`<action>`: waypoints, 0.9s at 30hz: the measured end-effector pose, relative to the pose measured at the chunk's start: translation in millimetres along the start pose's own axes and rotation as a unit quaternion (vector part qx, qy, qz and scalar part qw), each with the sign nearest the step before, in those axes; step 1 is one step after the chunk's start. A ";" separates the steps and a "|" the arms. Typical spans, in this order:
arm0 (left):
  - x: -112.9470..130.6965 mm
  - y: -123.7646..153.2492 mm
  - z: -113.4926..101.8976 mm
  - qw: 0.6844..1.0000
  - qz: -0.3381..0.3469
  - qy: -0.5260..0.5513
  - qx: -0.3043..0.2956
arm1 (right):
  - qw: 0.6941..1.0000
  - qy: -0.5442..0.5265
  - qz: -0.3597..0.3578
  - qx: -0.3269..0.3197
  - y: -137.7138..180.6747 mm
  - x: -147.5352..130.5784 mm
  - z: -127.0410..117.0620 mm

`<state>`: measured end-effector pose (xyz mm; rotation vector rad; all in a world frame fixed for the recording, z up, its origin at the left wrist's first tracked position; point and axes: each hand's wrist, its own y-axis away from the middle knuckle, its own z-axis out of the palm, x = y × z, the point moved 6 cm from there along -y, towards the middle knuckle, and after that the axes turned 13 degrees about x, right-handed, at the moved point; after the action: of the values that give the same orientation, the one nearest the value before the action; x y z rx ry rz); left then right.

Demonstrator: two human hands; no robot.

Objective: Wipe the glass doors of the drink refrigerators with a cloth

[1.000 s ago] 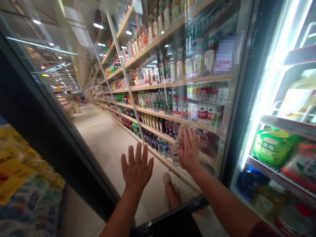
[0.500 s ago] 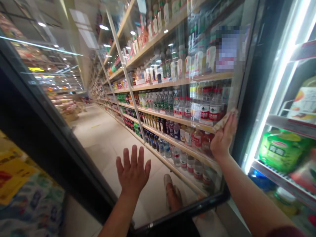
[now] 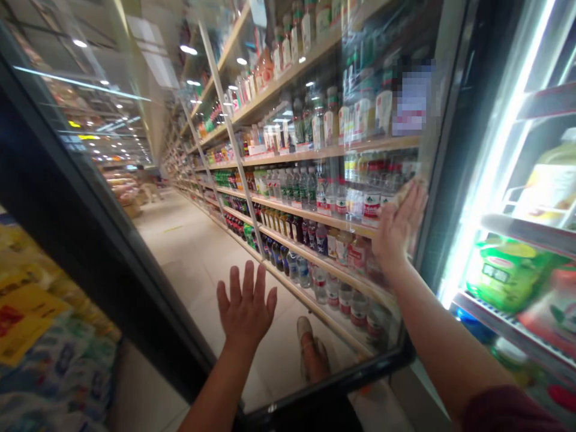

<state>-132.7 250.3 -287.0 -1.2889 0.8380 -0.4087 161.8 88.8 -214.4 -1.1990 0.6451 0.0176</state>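
A glass cooler door with a black frame (image 3: 330, 383) stands open before me. My left hand (image 3: 247, 303) is spread flat with fingers apart against the lower part of the pane and holds nothing. Near the pane's right edge, my right hand (image 3: 396, 237) presses a light-coloured cloth (image 3: 408, 187) to the glass. Its fingers lie over most of the cloth, so only the upper edge shows. A blurred bluish label (image 3: 411, 99) is above that hand.
Through the glass appear shelves of drink bottles (image 3: 306, 186) and a pale aisle floor (image 3: 184, 246). The lit cooler to the right holds green packages (image 3: 504, 270). Wrapped packs with a yellow sign (image 3: 29, 318) are at the left. A foot (image 3: 310, 348) shows below.
My right hand has slid up and slightly left on the glass with the cloth. My left hand stays spread on the pane. The view has shifted slightly.
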 end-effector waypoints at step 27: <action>2.4 -4.9 -6.6 0.999 -0.037 0.033 0.005 | 0.944 -0.075 -0.294 -0.126 156.6 -154.0 -26.0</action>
<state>-135.1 242.9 -283.4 -1.3062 0.8445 -0.5147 -30.3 175.6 -281.1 -1.5859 0.1332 -0.3168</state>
